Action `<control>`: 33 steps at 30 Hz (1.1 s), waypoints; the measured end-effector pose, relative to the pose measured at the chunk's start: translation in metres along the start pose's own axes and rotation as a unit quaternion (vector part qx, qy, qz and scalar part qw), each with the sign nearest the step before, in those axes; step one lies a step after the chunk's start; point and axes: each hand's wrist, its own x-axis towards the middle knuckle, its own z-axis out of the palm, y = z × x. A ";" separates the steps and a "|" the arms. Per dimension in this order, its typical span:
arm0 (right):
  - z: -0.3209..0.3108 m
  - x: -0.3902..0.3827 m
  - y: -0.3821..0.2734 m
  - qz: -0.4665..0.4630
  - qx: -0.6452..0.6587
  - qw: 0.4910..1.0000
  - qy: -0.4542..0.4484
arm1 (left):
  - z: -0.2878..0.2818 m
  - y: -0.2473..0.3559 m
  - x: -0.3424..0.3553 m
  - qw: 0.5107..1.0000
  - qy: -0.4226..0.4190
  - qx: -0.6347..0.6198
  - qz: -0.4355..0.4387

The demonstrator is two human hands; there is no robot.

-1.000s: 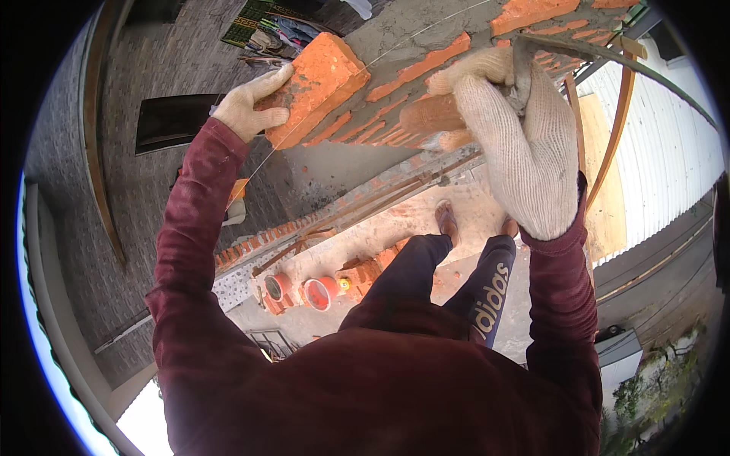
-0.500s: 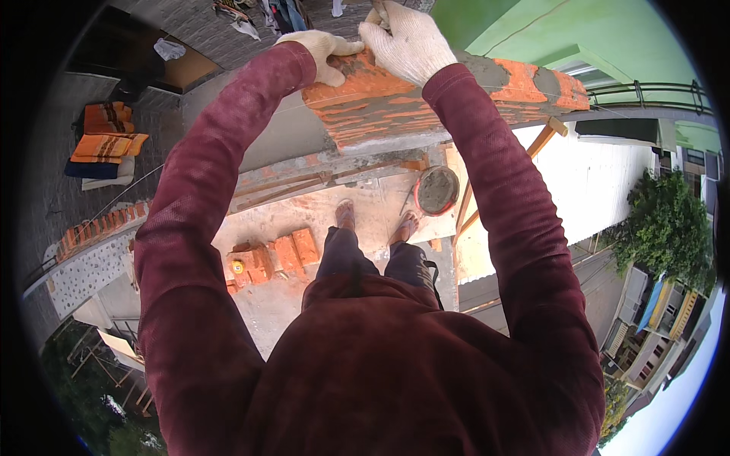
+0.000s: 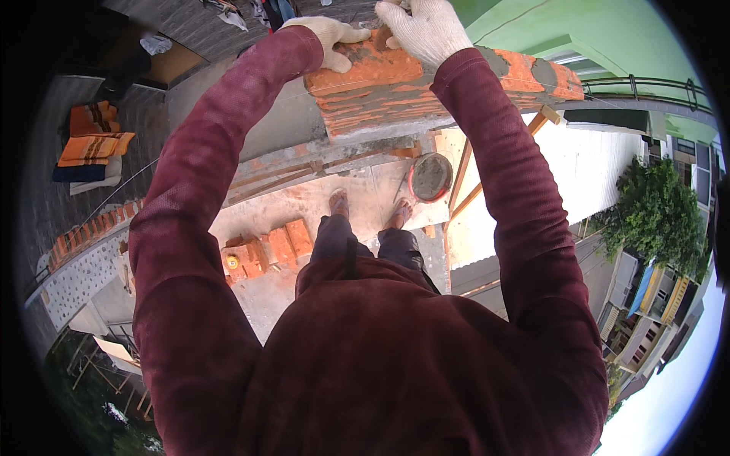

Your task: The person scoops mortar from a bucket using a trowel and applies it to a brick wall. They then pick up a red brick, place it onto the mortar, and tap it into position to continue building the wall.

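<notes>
Near the top of the head view, my left hand [image 3: 328,39] in a white knit glove rests on the left end of an orange brick [image 3: 380,68]. Its thumb lies on the near side and its forefinger along the far edge, clasping the brick. This brick tops a low brick wall [image 3: 380,102] with grey mortar smeared over its courses. Just right of it, my gloved right hand [image 3: 430,32] is closed around a tool whose brown rounded end [image 3: 385,38] shows by the mortar; the rest is hidden. A thin string line crosses the wall's near face.
Below, a red-rimmed tub of grey mortar [image 3: 431,178] stands beside my feet. Several loose bricks [image 3: 289,242] and a yellow tape measure [image 3: 232,262] lie to the left. Wooden braces [image 3: 460,178] lean right of the tub. Orange cloths [image 3: 95,137] hang at far left.
The brown end of the tool in my right hand has come down toward the brick's top. My left hand has stayed on the brick; the whole view has shifted slightly.
</notes>
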 end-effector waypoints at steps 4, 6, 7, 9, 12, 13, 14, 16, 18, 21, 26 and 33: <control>-0.040 -0.051 0.013 -0.173 -0.147 0.966 0.121 | 0.013 -0.014 -0.005 0.998 0.056 -0.007 0.037; -0.056 -0.108 0.021 -0.090 -0.123 0.985 0.081 | 0.006 -0.008 0.003 1.000 0.014 -0.007 0.021; -0.059 -0.138 0.032 -0.014 -0.126 0.991 0.031 | 0.004 -0.008 0.007 1.000 -0.002 -0.008 0.013; -0.054 -0.193 0.054 0.101 -0.127 0.982 -0.098 | 0.019 -0.034 0.015 0.997 0.013 -0.043 0.056; -0.034 -0.254 0.090 -0.004 -0.207 0.969 -0.138 | 0.011 -0.017 0.009 0.997 0.028 0.059 0.041; -0.030 -0.253 0.079 0.028 -0.133 0.979 -0.154 | 0.013 -0.018 0.014 0.997 0.033 0.049 0.047; -0.027 -0.250 0.058 0.059 -0.053 0.982 -0.169 | 0.013 -0.018 0.011 0.997 0.033 0.040 0.051; -0.032 -0.250 0.057 0.247 0.104 0.919 -0.289 | 0.014 -0.013 0.017 0.995 0.004 -0.026 0.096; -0.014 -0.265 0.102 0.289 0.082 0.865 -0.401 | 0.018 -0.004 0.008 0.995 0.028 0.062 0.073; 0.003 -0.262 0.112 0.017 -0.171 0.933 -0.317 | 0.021 0.006 0.000 0.989 0.034 0.136 0.045; 0.044 -0.228 0.163 -0.041 -0.200 0.954 -0.221 | 0.014 0.001 -0.004 0.993 0.003 0.113 0.038; 0.045 -0.160 0.186 -0.050 -0.150 0.972 -0.175 | -0.005 0.030 -0.003 0.996 -0.044 0.073 -0.012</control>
